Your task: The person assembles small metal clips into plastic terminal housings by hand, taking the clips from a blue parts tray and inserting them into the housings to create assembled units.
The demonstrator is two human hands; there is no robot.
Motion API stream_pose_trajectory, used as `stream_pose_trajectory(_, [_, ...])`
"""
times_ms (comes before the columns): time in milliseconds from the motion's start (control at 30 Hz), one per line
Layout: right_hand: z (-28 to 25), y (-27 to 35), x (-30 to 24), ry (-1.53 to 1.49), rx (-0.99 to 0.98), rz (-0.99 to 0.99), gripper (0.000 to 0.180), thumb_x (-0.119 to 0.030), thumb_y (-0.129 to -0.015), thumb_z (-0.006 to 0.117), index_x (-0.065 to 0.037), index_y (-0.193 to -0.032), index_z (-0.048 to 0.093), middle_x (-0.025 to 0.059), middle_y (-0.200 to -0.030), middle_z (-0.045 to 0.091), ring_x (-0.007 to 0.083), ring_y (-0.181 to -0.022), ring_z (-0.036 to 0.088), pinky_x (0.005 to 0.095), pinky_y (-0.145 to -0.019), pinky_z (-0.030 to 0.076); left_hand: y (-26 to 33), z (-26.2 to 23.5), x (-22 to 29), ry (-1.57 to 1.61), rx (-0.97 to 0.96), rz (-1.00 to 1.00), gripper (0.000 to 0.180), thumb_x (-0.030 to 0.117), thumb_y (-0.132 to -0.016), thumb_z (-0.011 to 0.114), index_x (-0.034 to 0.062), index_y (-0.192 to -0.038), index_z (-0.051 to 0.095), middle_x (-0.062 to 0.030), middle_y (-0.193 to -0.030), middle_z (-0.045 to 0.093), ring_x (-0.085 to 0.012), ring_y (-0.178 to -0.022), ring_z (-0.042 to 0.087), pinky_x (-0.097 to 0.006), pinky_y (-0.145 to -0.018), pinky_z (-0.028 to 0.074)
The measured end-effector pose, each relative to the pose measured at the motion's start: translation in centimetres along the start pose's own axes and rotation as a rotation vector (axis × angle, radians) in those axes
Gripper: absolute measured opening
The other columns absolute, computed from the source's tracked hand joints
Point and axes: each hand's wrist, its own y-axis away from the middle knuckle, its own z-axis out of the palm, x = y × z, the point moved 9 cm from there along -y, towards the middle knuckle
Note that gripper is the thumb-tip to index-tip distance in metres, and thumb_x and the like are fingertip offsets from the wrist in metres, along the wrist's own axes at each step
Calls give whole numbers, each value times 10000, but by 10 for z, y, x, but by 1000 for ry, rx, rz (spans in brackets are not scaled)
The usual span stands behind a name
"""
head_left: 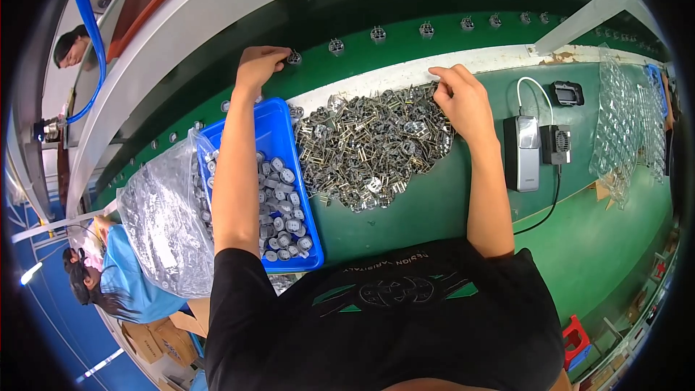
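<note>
My left hand reaches over the green conveyor belt, its thumb and fingers pinched at a small metal-pinned part standing there. My right hand hovers at the right edge of a large heap of small metal-pinned parts; thumb and forefinger are apart, with nothing visible between them. Beneath my left forearm stands a blue plastic bin with many small rounded grey plastic pieces. Several more metal-pinned parts stand spaced in a row along the belt.
A white rail divides the belt from the green worktop. Clear plastic bags lie left of the bin. On the right are a grey boxy device with a cable, a black frame and clear blister trays. Other people sit at the left.
</note>
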Motion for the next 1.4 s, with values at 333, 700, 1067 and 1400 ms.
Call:
stream_pose_trajectory(333, [-13,-2,3,-142,-11,82,298,56,-744,638,-59,-1008,716,84,-830,565,213,-710,605,330,-684,505,96,-5,36,226,-22,15,345,53,-913,541,-95,-1211,631,-193,-1123,668,-241,-1027,668,-330,-939,510])
stream_pose_trajectory(700, [-10,8,-43,-24,8,-225,211,67,-751,646,-27,-936,685,83,-900,517,260,-785,605,387,-675,508,151,18,82,-127,-92,80,302,79,-864,629,-53,-1131,680,-107,-874,732,-116,-738,648,-256,-697,518])
stream_pose_trajectory(1067, [-5,9,-46,-83,12,-232,148,0,-794,671,-88,-909,701,35,-839,558,233,-729,605,367,-630,497,202,38,81,-522,-97,197,280,222,-776,774,60,-1001,739,-106,-877,692,-248,-719,657,-360,-684,520])
stream_pose_trajectory(1400, [-1,11,-56,-138,19,-251,126,-26,-803,676,-99,-903,698,23,-823,583,234,-690,608,354,-606,500,216,34,46,-336,-104,8,283,116,-816,744,47,-1090,727,-91,-847,702,-154,-658,643,-292,-614,521])
